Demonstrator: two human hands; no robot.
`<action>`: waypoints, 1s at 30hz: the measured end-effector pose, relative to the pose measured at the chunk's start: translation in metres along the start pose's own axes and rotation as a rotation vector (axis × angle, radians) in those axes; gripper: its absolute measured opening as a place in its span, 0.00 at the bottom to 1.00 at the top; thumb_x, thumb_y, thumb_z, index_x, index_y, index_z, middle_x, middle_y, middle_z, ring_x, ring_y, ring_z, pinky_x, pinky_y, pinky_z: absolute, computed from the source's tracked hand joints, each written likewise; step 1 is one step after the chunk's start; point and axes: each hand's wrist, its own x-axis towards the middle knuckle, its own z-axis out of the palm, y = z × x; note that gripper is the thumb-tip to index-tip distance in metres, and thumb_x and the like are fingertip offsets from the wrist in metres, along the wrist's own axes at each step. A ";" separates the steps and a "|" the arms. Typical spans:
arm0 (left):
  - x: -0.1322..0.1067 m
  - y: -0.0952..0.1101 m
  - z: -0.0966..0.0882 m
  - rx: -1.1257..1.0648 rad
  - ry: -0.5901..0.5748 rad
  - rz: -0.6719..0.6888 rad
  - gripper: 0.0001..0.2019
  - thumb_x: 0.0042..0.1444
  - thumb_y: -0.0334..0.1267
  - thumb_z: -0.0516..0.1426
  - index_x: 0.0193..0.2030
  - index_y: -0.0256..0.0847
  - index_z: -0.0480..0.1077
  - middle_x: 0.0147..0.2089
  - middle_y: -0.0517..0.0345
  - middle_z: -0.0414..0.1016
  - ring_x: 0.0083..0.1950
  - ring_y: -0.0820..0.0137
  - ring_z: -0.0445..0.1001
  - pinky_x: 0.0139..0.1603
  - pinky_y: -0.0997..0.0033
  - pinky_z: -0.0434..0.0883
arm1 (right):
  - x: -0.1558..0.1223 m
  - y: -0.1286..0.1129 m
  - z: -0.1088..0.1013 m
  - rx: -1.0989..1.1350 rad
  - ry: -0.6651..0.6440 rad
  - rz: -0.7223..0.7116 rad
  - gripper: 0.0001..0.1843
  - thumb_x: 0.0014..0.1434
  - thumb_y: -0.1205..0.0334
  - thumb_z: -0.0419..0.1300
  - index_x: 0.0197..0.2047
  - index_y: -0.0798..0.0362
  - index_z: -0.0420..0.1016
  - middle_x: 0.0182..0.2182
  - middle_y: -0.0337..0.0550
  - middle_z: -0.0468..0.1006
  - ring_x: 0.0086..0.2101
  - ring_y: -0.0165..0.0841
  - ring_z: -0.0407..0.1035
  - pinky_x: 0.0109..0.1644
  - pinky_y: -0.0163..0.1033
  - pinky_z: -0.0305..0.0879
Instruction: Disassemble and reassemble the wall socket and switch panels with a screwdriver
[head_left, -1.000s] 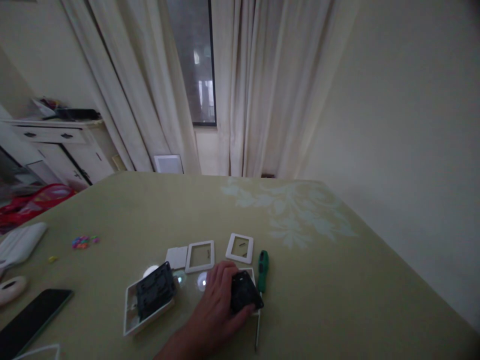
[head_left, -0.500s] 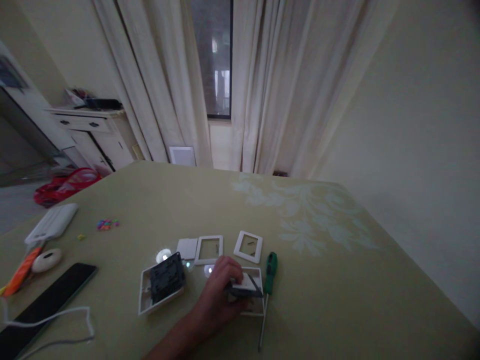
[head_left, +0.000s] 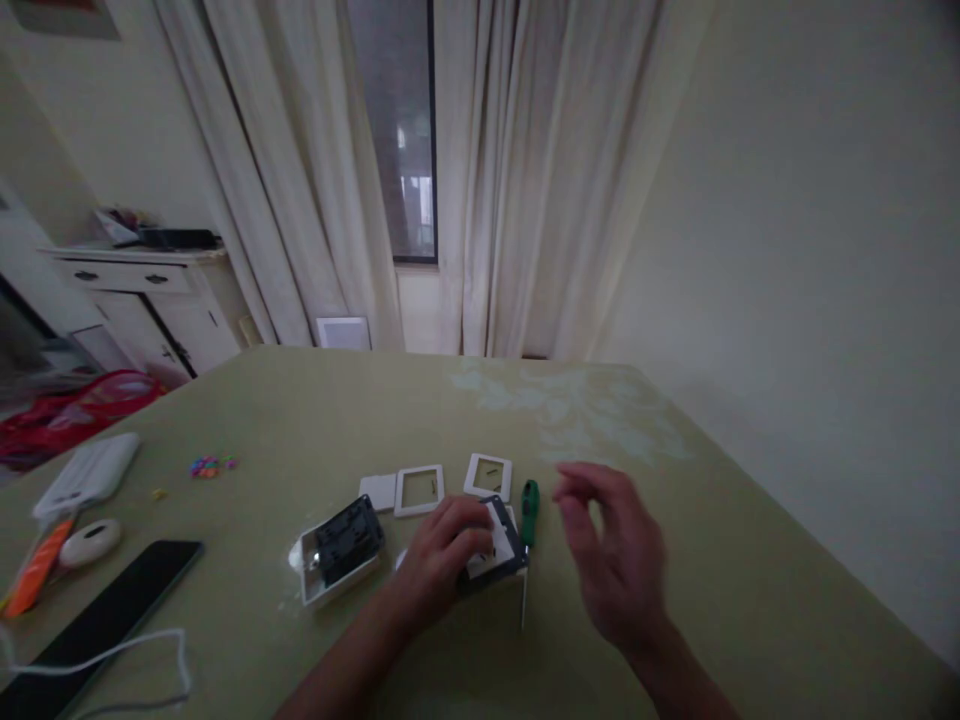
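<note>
My left hand (head_left: 442, 555) is closed round a wall switch module (head_left: 496, 548), black at the edge with a white face turned up, held just above the table. My right hand (head_left: 613, 545) hovers to its right with fingers loosely spread, holding nothing. Between the two hands lies a green-handled screwdriver (head_left: 528, 512), its shaft pointing toward me. Left of my left hand a second black module sits in a white backing box (head_left: 339, 548). Beyond the hands lie two white square frames (head_left: 420, 489) (head_left: 488, 475) and a small white cover plate (head_left: 378, 491).
On the olive tablecloth (head_left: 300, 420) at the left are a black phone (head_left: 105, 615), a white cable (head_left: 135, 655), a white oval object (head_left: 90, 541), an orange item (head_left: 34, 578), a white flat device (head_left: 86, 475) and small coloured bits (head_left: 210, 465). Curtains, a window and a white cabinet (head_left: 157, 300) stand behind.
My left hand turned the switch module over, from black side up to white face up. My right hand came into view on the right, above the table. The camera shifted slightly.
</note>
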 end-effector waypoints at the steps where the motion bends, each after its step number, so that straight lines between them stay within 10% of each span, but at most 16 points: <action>1: 0.003 0.002 -0.003 0.009 -0.016 0.010 0.05 0.73 0.36 0.57 0.45 0.45 0.74 0.49 0.46 0.79 0.52 0.57 0.78 0.53 0.59 0.76 | 0.001 0.005 0.003 0.007 -0.051 0.041 0.20 0.72 0.46 0.62 0.58 0.50 0.77 0.42 0.46 0.80 0.37 0.37 0.75 0.42 0.43 0.75; 8: 0.012 0.008 -0.009 0.002 -0.106 -0.008 0.14 0.64 0.28 0.61 0.54 0.47 0.72 0.56 0.47 0.75 0.58 0.56 0.76 0.56 0.58 0.78 | -0.004 0.051 0.026 0.526 -0.435 0.412 0.27 0.59 0.43 0.74 0.53 0.51 0.80 0.43 0.46 0.83 0.43 0.39 0.78 0.48 0.42 0.73; 18: -0.024 -0.004 0.010 -0.101 -0.177 -0.373 0.61 0.47 0.37 0.75 0.81 0.54 0.45 0.78 0.40 0.60 0.76 0.38 0.62 0.71 0.32 0.70 | -0.005 0.066 0.008 0.437 -0.167 0.515 0.27 0.57 0.39 0.75 0.48 0.53 0.83 0.39 0.48 0.86 0.38 0.39 0.79 0.42 0.41 0.75; 30: -0.033 -0.016 0.019 -0.240 -0.263 -0.463 0.60 0.48 0.38 0.77 0.81 0.54 0.46 0.73 0.41 0.67 0.72 0.42 0.69 0.71 0.36 0.70 | -0.017 0.078 0.021 0.274 -0.291 0.626 0.32 0.56 0.46 0.73 0.59 0.54 0.76 0.29 0.37 0.76 0.30 0.35 0.75 0.28 0.35 0.69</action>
